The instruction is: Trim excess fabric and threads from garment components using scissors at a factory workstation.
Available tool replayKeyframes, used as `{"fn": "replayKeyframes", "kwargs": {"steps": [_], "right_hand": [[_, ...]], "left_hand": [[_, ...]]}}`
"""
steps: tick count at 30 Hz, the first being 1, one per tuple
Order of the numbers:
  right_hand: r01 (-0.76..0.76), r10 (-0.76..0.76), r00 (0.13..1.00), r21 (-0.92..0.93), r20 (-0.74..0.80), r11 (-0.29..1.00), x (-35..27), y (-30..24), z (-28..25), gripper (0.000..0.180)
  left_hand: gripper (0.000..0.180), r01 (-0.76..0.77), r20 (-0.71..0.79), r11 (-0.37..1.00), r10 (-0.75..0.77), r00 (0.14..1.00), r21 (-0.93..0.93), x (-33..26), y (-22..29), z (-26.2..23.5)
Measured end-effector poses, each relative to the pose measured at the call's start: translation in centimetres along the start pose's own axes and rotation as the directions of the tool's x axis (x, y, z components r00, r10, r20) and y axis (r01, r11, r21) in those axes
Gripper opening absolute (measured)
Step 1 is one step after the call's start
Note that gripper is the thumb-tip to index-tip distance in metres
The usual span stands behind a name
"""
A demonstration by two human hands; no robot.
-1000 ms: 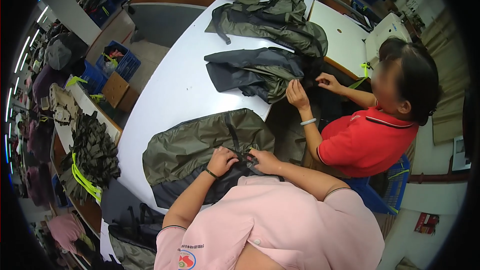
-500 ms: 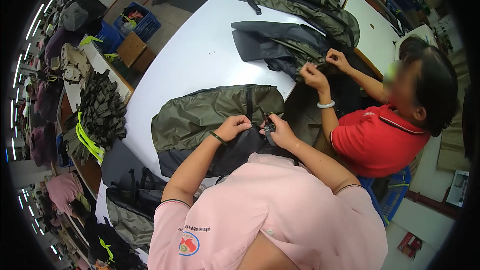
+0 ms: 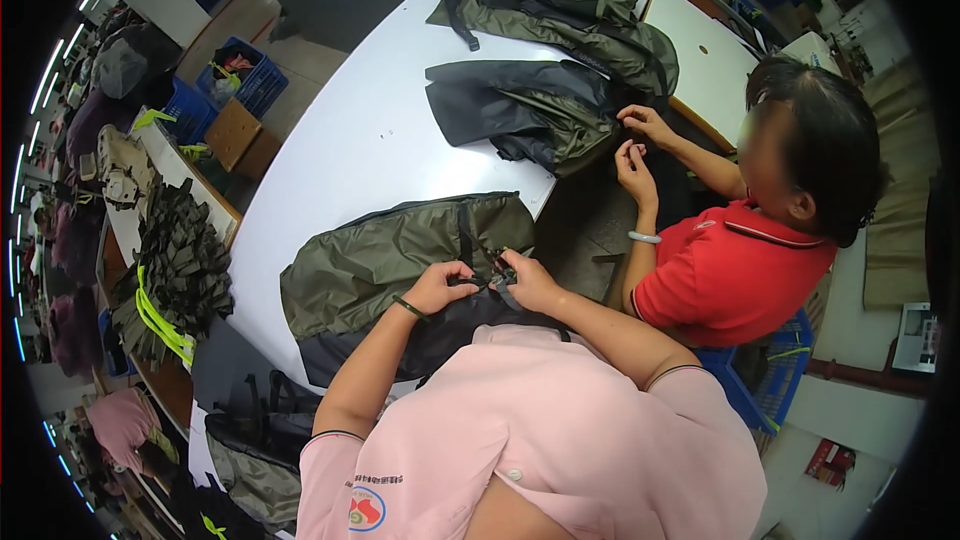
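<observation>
An olive and black fabric bag (image 3: 370, 255) lies across the white table in front of me. A black strap (image 3: 466, 225) runs down its olive side toward my hands. My left hand (image 3: 440, 288) pinches the black strap low on the bag, thumb and fingers together. Close beside it, my right hand (image 3: 533, 285) is closed around a small dark and grey piece (image 3: 503, 285), partly hidden by the fingers; its kind is not clear. Both hands work near the bag's right end, over its black part.
To my right, a co-worker in a red shirt (image 3: 730, 270) handles another dark bag (image 3: 540, 110). More olive bags (image 3: 560, 10) are piled at the far end of the table (image 3: 330, 140). Dark strap bundles (image 3: 185, 250) lie at left; a blue crate (image 3: 765, 370) stands at right.
The view has shifted, so the scene sits a little differently. My hands have come closer together at the strap. The co-worker's hands have drawn nearer each other.
</observation>
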State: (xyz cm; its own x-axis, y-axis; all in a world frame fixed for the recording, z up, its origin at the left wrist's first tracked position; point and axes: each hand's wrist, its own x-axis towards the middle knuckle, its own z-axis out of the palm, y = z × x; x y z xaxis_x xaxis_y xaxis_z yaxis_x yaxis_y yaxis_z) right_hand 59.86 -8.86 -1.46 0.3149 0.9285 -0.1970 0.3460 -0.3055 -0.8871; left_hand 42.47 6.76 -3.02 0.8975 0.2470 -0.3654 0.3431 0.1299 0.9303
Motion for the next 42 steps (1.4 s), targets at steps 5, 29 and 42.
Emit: {"fn": "replayKeyframes", "kwargs": {"steps": [5, 29, 42], "right_hand": [[-0.049, 0.050, 0.999, -0.114, 0.006, 0.992, -0.3, -0.4, -1.5, 0.033], [0.186, 0.040, 0.935, -0.585, 0.351, 0.790, -1.7, -3.2, -7.1, 0.063], [0.221, 0.041, 0.926, -0.626, 0.376, 0.748, -1.0, -3.4, -6.2, 0.058]], "left_hand": [[0.018, 0.007, -0.018, 1.000, -0.008, 1.000, -0.025, 0.0, 0.9, 0.1], [0.013, 0.031, 0.087, 0.976, -0.013, 0.996, -0.214, -0.9, -0.5, -1.5], [0.014, 0.039, 0.083, 0.975, -0.021, 0.996, -0.221, -1.0, -0.4, -1.1]]}}
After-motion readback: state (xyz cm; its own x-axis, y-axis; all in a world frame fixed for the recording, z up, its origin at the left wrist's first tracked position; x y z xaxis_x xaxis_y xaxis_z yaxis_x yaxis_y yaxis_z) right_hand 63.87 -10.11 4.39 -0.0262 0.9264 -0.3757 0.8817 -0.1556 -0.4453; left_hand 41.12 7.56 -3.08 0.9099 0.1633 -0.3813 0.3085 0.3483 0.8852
